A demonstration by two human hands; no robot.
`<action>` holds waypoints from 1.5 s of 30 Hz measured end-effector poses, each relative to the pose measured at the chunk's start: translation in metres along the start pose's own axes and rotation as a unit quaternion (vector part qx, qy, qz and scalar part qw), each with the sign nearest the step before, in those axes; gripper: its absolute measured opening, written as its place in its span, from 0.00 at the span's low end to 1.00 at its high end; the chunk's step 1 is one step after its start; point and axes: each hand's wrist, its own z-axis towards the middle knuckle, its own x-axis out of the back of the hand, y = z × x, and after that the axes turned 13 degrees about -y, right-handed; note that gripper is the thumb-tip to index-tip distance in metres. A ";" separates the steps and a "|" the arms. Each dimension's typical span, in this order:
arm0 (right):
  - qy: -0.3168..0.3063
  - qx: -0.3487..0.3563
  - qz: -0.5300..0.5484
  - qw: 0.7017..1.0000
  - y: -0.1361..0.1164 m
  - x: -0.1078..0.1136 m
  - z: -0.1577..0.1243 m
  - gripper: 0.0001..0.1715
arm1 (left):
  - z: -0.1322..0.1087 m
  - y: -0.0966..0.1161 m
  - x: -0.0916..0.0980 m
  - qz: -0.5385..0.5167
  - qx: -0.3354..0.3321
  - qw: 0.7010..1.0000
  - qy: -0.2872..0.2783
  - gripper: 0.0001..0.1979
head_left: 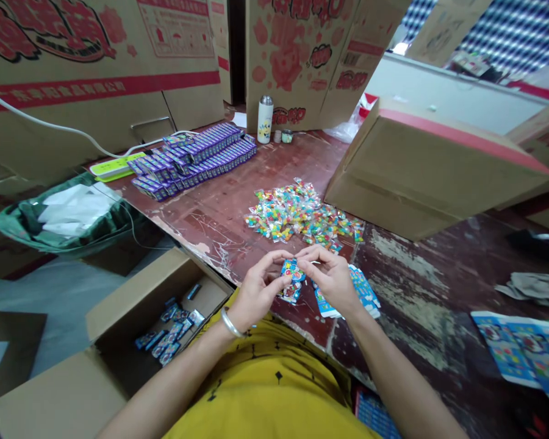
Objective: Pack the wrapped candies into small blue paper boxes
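Nearest the camera: yellow shirt (274,390) fills the bottom of the view, with both forearms reaching forward over the table edge.
Left hand: left hand (256,291), a silver bangle (231,323) on its wrist, pinches the left side of the small blue carton (293,280) between thumb and fingertips.
Right hand: right hand (332,277) closes its fingertips on the carton's upper right edge, so both hands grasp the same piece.
Carton's place: held just above the worn red table (416,292), near its front edge, right over a stack of flat blue carton blanks (363,292).
Beyond the hands: a heap of bright candy packets (302,216) lies a little farther in.
Far left of table: rows of purple boxes (194,160) lie close together, beside a lime-green power strip (114,167).
Back of table: a small flask (265,119) stands upright against tall printed cardboard.
Right of the heap: a large brown case (421,167) rests tilted on the table.
Below left: an open cardboard box (165,323) on the floor holds a few blue cartons at its bottom.
Doing it well, as I judge it: keep the pinch at the creases, press the panels square with the thumbs, and hold the carton low over the blanks so nothing slips off the edge.
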 end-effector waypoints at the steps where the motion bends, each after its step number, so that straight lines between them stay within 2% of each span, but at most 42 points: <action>1: -0.015 -0.010 0.001 1.000 0.001 0.001 -0.001 0.08 | 0.000 0.001 0.003 0.008 0.006 1.000 -0.008 0.17; 3: -0.040 -0.035 -0.002 0.999 0.004 0.012 -0.004 0.11 | -0.002 0.008 0.017 0.039 0.018 0.999 -0.030 0.17; 4: -0.033 -0.043 -0.014 0.998 0.006 0.021 -0.007 0.14 | -0.006 0.013 0.030 0.068 0.027 0.996 -0.043 0.17; 5: -0.006 -0.050 -0.040 0.998 0.009 0.032 -0.012 0.17 | -0.010 0.020 0.046 0.105 0.038 0.992 -0.052 0.16; 7: 0.090 -0.057 -0.142 0.984 0.018 0.058 -0.027 0.22 | -0.024 0.033 0.087 0.229 0.075 0.968 -0.065 0.15; 8: 0.127 -0.071 -0.219 0.965 0.025 0.070 -0.038 0.24 | -0.032 0.039 0.109 0.290 0.099 0.948 -0.089 0.15; 10: 0.116 -0.099 -0.379 0.913 0.041 0.087 -0.064 0.30 | -0.047 0.046 0.147 0.380 0.147 0.901 -0.147 0.16; 12: 0.058 -0.130 -0.493 0.858 0.059 0.088 -0.088 0.41 | -0.056 0.048 0.168 0.444 0.169 0.869 -0.138 0.20; 13: 0.041 -0.156 -0.532 0.831 0.067 0.083 -0.098 0.44 | -0.055 0.047 0.169 0.464 0.169 0.861 -0.121 0.21; 15: 0.026 -0.203 -0.580 0.789 0.082 0.067 -0.106 0.48 | -0.046 0.040 0.152 0.475 0.144 0.864 -0.084 0.20; 18: 0.049 -0.232 -0.612 0.755 0.094 0.042 -0.096 0.51 | -0.020 0.022 0.090 0.427 0.065 0.897 -0.091 0.14; 20: 0.065 -0.224 -0.611 0.756 0.091 0.034 -0.081 0.52 | -0.005 0.003 0.044 0.388 -0.013 0.906 -0.167 0.12; 22: 0.078 -0.197 -0.597 0.774 0.082 0.034 -0.064 0.48 | 0.003 -0.019 0.007 0.412 -0.056 0.882 -0.223 0.14; 24: 0.075 -0.154 -0.574 0.800 0.069 0.038 -0.048 0.38 | 0.004 -0.039 -0.013 0.469 -0.065 0.845 -0.246 0.19; 26: 0.049 -0.114 -0.553 0.824 0.059 0.042 -0.030 0.29 | 0.001 -0.053 -0.020 0.514 -0.060 0.818 -0.252 0.22; 28: 0.009 -0.097 -0.546 0.832 0.055 0.044 -0.011 0.25 | -0.004 -0.059 -0.019 0.534 -0.055 0.805 -0.253 0.23; 31: -0.033 -0.097 -0.542 0.834 0.062 0.043 0.016 0.22 | -0.011 -0.059 -0.015 0.540 -0.050 0.801 -0.254 0.24; 33: -0.037 -0.098 -0.524 0.845 0.069 0.042 0.029 0.19 | -0.014 -0.055 -0.015 0.536 -0.049 0.804 -0.252 0.23; 36: -0.003 -0.084 -0.473 0.877 0.071 0.045 0.035 0.12 | -0.013 -0.048 -0.015 0.503 -0.047 0.833 -0.226 0.19; 39: 0.060 -0.086 -0.385 0.917 0.059 0.049 0.032 0.11 | -0.007 -0.038 -0.013 0.449 -0.038 0.887 -0.105 0.20; 41: 0.097 -0.085 -0.304 0.944 0.046 0.049 0.029 0.14 | 0.000 -0.032 -0.013 0.427 -0.038 0.903 -0.018 0.28; 42: 0.105 -0.080 -0.264 0.955 0.040 0.048 0.028 0.15 | 0.003 -0.031 -0.014 0.421 -0.040 0.906 0.004 0.33; 45: 0.103 -0.068 -0.196 0.973 0.029 0.039 0.028 0.15 | 0.011 -0.032 -0.020 0.403 -0.039 0.914 0.006 0.42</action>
